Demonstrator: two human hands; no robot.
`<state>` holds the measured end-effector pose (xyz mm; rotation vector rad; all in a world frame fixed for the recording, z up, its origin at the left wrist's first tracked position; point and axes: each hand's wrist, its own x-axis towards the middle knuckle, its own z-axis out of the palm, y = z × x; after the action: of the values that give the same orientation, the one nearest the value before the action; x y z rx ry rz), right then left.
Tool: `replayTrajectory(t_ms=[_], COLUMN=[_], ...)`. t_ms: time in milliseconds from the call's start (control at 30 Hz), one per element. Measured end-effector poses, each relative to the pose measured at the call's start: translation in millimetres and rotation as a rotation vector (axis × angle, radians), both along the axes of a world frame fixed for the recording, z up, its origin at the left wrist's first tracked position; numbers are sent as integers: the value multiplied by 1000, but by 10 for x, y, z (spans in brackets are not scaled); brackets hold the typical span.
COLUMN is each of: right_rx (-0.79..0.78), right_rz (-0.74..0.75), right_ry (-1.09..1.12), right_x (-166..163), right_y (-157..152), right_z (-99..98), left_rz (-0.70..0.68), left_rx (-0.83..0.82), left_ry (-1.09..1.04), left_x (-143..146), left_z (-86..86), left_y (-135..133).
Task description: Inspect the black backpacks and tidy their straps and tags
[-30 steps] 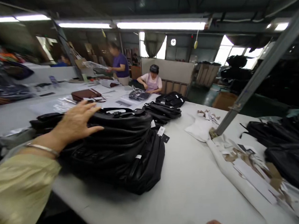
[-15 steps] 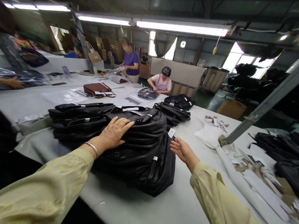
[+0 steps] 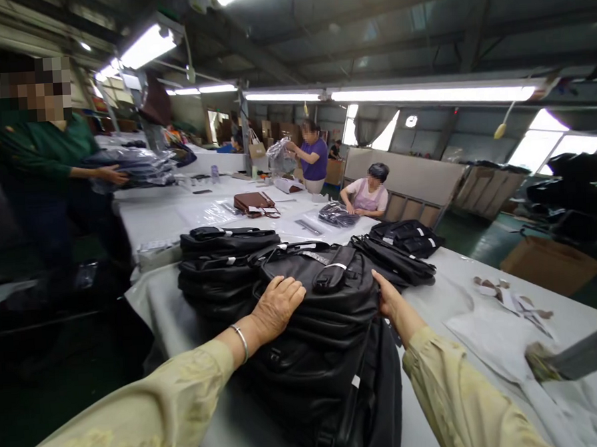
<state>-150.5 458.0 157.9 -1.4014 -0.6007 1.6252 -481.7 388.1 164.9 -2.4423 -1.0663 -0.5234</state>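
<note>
A stack of black leather bags [image 3: 324,329] lies on the white table [image 3: 462,288] right in front of me. My left hand [image 3: 277,304], a metal bangle on its wrist, lies on the near left side of the top bag, fingers curled over its edge. My right hand [image 3: 390,299] presses against the right side of the same top bag, its fingertips hidden behind the leather. A strap with a buckle [image 3: 328,275] lies across the top of the bag between my hands. Both sleeves are pale yellow.
A second pile of black bags [image 3: 220,261] sits just left of the stack, and more black bags [image 3: 404,241] lie behind. A brown bag [image 3: 252,200] rests farther back. A person in green [image 3: 50,170] stands at the left with wrapped bags; two people work at the far end. White paper sheets [image 3: 489,337] lie right.
My right hand has come in from beside the stack and now touches the top bag's right side. My left hand slid back to the bag's near edge. The view tilted up and leftward.
</note>
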Motion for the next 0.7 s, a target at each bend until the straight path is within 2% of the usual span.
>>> replayTrajectory(t_ms=[133,300,433,567,700], right_rx=[-112,-171,-165,-68,44], right_rz=[78,-10,-100,-167,-249], right_ry=[86,30,101,150,137], right_x=[-66,-138,-198,-300,-497], right_y=[180,104,-41,-166,-192], right_z=[-40,-152,-90,166,713], left_rz=[8,6,-42,-156,-227], left_rx=[-61,-82,-30,89,174], left_ry=[52,49,-29,-153,-302], left_x=[-51,-82,-146,-274,-465], left_z=[16,73,123,221,447], left_y=[-19,-84,-102,-44,73])
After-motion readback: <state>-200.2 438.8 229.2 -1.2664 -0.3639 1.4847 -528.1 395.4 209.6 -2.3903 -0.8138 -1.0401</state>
